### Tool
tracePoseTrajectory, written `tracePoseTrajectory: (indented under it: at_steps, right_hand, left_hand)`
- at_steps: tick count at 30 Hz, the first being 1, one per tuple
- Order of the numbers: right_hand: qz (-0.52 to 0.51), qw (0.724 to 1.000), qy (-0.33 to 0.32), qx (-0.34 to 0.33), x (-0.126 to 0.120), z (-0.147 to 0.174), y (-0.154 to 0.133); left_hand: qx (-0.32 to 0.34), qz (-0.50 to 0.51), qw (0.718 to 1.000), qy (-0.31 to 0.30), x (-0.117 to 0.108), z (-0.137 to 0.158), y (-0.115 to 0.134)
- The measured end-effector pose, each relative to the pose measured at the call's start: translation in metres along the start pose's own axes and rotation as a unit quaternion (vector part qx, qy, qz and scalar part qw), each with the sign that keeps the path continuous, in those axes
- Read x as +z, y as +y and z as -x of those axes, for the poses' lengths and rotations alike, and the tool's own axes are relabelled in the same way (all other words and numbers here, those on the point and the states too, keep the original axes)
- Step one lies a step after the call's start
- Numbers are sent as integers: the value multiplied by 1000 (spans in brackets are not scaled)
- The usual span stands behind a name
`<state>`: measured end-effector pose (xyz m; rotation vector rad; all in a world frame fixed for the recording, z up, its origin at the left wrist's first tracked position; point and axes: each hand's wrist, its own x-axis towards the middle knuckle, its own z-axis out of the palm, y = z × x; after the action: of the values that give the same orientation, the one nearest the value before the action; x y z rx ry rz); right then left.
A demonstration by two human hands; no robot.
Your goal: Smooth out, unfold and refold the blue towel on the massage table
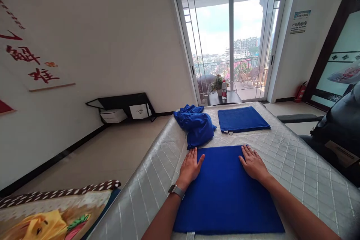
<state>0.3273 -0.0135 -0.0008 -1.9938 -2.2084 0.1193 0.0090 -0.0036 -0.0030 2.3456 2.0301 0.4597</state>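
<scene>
A blue cloth (226, 195) lies flat as a rectangle on the quilted mattress (149, 180), with a small white tag at its near edge. My left hand (191, 165) rests on its far left corner, palm down, fingers stretched out. On the far right corner lies my right hand (253, 162), also flat with the fingers extended. Neither hand grips anything. Just beyond my left hand is a crumpled heap of blue cloth (195, 122). Farther back to the right sits a neatly folded stack of blue cloth (243, 119) with small white tags.
A black chair (225, 98) bearing a bottle (224, 90) and a potted plant (218, 83) stands beyond the mattress by the sliding glass door. At lower left is patterned bedding (56, 221). A dark bag-like object (337, 131) borders the right side.
</scene>
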Motion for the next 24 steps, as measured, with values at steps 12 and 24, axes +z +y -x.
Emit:
tracePoseTrajectory:
  at_steps: [12,24]
  right_hand:
    - [-7,1000,-2,1,-1,1,0]
    - [12,1000,-13,1,-3,2,-3]
  left_hand:
    - [2,-21,1000,17,6,0,-4]
    - [9,-25,999,37,6,2,-4]
